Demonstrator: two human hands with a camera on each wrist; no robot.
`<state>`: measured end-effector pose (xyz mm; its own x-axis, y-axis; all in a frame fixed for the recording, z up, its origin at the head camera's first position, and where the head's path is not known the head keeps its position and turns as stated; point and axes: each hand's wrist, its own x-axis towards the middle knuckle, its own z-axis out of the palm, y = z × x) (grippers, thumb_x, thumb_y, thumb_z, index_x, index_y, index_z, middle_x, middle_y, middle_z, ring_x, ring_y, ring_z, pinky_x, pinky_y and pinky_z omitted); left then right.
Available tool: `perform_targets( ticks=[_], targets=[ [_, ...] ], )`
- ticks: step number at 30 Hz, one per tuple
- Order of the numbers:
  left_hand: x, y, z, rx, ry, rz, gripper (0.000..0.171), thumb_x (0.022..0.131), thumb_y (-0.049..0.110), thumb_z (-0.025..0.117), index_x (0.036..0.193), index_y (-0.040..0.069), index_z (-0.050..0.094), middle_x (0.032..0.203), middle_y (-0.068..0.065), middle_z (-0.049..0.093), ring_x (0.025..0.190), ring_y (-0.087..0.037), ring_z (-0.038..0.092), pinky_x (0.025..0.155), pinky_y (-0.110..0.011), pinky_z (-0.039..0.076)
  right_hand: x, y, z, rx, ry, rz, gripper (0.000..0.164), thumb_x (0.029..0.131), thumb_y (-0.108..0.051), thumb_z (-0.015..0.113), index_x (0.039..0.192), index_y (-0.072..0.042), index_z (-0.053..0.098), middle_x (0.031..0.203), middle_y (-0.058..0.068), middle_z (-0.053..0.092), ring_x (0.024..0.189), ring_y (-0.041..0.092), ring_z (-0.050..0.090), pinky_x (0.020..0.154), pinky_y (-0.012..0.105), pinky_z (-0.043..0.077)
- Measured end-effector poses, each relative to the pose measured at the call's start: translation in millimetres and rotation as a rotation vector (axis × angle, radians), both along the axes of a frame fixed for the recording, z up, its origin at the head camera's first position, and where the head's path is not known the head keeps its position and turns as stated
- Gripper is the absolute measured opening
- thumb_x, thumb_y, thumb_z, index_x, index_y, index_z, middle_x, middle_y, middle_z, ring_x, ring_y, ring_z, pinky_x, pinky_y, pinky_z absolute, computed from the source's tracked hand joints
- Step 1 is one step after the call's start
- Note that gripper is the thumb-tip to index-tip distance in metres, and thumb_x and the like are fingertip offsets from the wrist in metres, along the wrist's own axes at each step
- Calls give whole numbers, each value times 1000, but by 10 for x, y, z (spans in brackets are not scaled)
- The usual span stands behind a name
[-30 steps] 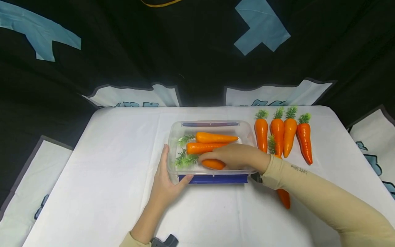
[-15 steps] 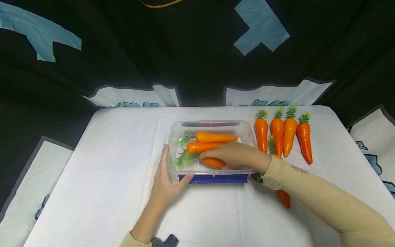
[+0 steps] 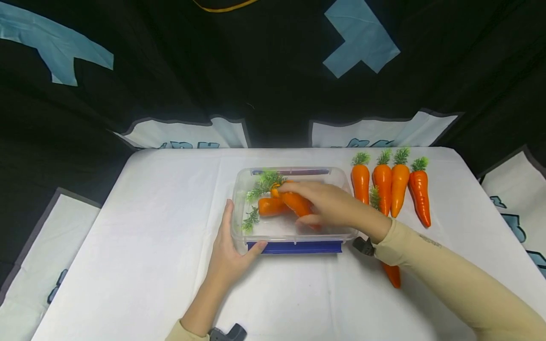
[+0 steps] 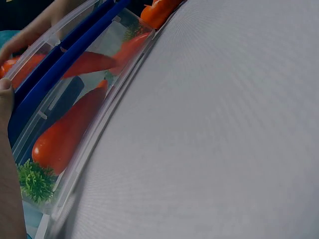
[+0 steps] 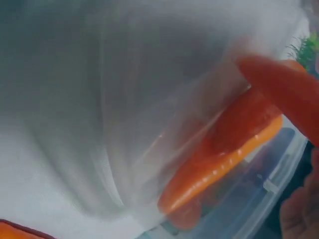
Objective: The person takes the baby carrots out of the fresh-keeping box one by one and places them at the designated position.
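A clear plastic food container point(image 3: 264, 237) with blue clip flaps point(image 3: 298, 247) stands on the white table. My left hand point(image 3: 228, 258) holds its near left corner, thumb over the front rim and fingers along the left wall. Inside the container, my right hand point(image 3: 332, 202) grips a carrot point(image 3: 297, 202) with its leafy top pointing away to the left. That carrot, also seen in the right wrist view point(image 5: 284, 89), is raised across the other carrots. Beneath it lies an orange carrot point(image 3: 270, 207); one farther back is mostly covered. Another carrot point(image 4: 70, 134) shows through the clear wall in the left wrist view.
Right of the container, several carrots lie side by side: one on the left point(image 3: 360, 183), others point(image 3: 381, 182) point(image 3: 399, 187) in the middle and a redder one point(image 3: 420, 196) at the end. Another carrot point(image 3: 391, 274) is partly hidden under my right forearm. A black curtain point(image 3: 273, 71) hangs behind.
My right hand has lifted the front carrot off the container's near side and moved it back over the others, turning its leaves toward the far side. The left hand stays put.
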<state>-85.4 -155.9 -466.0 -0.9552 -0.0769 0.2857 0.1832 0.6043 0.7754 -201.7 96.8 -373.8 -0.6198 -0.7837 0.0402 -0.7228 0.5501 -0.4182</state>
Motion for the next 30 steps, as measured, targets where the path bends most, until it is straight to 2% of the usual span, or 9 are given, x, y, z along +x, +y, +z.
perform_targets(
  ticks=[5,8,10,13,16,18,21,25,30],
  targets=[
    [4,1,5,-1,3,0,113,78,45,80,161,27,5,167,0,15,151,-31,27,117,-60,31,35,106,185,-177,65,-74,79,78,-40,84,145,-23,45,137,-1,59,117,20,60,96,43,56],
    [6,4,7,-5,4,1,113,78,45,80,161,27,5,167,0,16,151,-31,27,117,-60,31,77,218,318,-263,50,-111,82,76,-37,85,145,-18,43,134,2,59,103,19,59,86,36,56],
    [6,4,8,-7,3,2,113,78,46,79,161,27,5,167,-1,16,151,-31,27,117,-60,31,117,304,401,-295,31,-146,84,76,-33,86,146,-17,41,131,3,58,93,18,54,76,29,53],
    [2,3,3,-8,4,1,113,78,46,79,161,24,6,167,-4,17,151,-32,27,116,-60,31,197,460,491,-328,19,-197,88,74,-25,88,147,-16,39,129,5,56,83,19,48,62,26,45],
    [-2,5,-3,-6,7,-2,113,78,46,79,161,21,7,167,-6,18,150,-32,27,116,-60,31,306,642,528,-351,43,-239,93,71,-19,90,148,-15,37,132,10,55,84,20,51,63,20,47],
    [-6,11,-3,-6,5,-4,113,78,46,79,161,20,8,167,-5,17,151,-32,27,117,-60,31,390,793,517,-349,62,-278,97,69,-16,91,148,-14,35,138,11,52,89,18,52,67,18,50],
    [-6,16,9,-6,5,-6,113,79,47,79,161,23,6,167,-2,15,151,-31,26,118,-59,30,504,1036,456,-337,60,-341,99,67,-14,92,149,-13,35,136,12,53,91,11,52,73,15,50],
    [-1,18,25,-6,6,-7,113,79,46,79,161,27,4,167,-1,15,151,-31,27,118,-58,30,638,1361,301,-292,8,-434,98,69,-14,91,148,-15,34,115,9,55,81,8,46,61,19,45],
    [4,11,15,-8,5,2,113,78,45,79,161,25,6,167,-4,16,151,-32,26,118,-59,30,766,1695,89,-230,-31,-488,98,69,-16,91,148,-15,33,106,4,54,78,10,44,56,22,42]
  ],
)
